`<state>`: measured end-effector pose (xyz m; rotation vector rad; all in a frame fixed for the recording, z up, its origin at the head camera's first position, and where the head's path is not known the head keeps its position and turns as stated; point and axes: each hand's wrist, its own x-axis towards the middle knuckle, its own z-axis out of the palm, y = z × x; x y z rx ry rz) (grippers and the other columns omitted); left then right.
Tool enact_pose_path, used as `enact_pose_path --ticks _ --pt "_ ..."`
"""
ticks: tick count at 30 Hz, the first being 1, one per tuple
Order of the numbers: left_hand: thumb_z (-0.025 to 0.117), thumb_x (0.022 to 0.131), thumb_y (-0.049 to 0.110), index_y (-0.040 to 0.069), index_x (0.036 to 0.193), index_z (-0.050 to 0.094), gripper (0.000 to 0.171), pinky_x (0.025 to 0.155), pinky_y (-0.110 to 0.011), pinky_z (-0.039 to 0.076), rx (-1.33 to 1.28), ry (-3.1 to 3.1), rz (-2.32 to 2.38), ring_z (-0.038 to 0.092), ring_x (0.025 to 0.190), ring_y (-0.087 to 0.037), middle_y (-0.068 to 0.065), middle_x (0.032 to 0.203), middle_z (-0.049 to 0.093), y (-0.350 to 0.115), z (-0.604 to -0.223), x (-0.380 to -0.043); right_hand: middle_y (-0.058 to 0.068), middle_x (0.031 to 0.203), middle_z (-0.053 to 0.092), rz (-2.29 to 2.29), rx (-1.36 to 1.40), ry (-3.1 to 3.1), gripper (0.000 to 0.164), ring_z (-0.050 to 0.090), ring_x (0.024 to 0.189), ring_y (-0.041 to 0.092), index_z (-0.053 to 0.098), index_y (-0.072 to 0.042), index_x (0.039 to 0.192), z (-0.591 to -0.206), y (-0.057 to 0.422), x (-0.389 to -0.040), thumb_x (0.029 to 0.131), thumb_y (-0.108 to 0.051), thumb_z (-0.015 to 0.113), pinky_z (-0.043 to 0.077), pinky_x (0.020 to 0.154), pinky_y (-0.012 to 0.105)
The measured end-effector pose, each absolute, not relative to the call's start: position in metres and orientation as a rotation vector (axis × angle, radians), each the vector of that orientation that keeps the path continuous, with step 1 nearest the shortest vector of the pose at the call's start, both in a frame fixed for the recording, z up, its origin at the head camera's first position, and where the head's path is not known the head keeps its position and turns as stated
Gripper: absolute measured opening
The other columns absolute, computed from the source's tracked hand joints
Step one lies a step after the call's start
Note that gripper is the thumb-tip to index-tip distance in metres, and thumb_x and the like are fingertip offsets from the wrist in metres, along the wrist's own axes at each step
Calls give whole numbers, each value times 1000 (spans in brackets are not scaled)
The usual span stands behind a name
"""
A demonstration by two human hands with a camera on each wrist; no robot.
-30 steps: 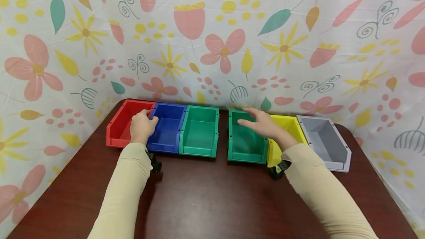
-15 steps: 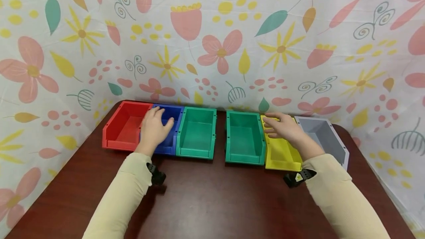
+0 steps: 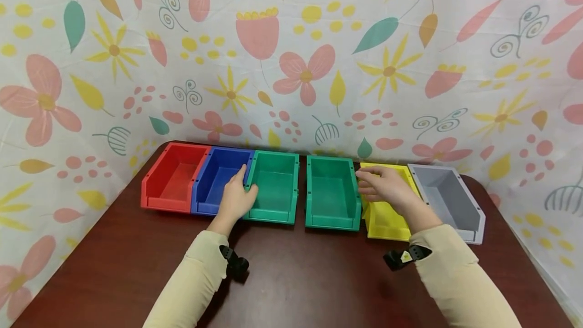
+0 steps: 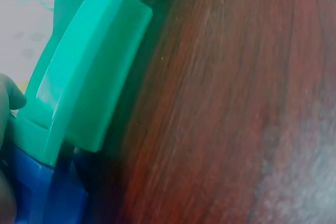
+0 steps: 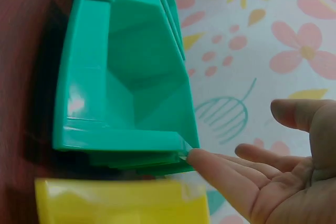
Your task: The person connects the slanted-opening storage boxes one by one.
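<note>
My left hand reaches over the seam between the blue bin and the left green bin, thumb spread toward the green one. In the left wrist view a fingertip shows at the green bin's corner; the rest of that hand is mostly out of frame. Over the yellow bin is my right hand, its fingers extended leftward. Its index fingertip touches the near rim corner of the right green bin in the right wrist view. Neither hand shows anything lifted.
A red bin stands at the row's left end, a grey bin at its right. A narrow gap parts the two green bins. The brown table runs back to a flowered cloth.
My left hand has moved right from the red-blue seam across the blue bin to the blue-green seam. My right hand drew back over the yellow bin; the right green bin shifted left, narrowing the gap.
</note>
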<state>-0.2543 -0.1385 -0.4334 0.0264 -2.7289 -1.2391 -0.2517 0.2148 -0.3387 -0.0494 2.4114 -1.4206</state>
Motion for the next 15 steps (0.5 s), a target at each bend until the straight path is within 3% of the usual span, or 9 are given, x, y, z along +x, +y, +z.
enact_pose_path --ticks 7,15 --pt "54 89 28 10 145 38 62 99 -54 43 37 -2657 -1174 47 128 -37 -19 141 48 -143 -438 -249 23 141 46 -1573 34 2626 60 52 123 35 36 1 144 -375 182 -242 96 -32 53 48 96 42" --pt "57 87 28 8 139 48 57 90 -54 49 94 -2553 -1133 55 117 -39 -21 133 55 -138 -446 -245 17 154 27 -1721 124 2651 58 30 141 32 23 -4 150 -410 155 -244 99 -21 45 34 110 45"
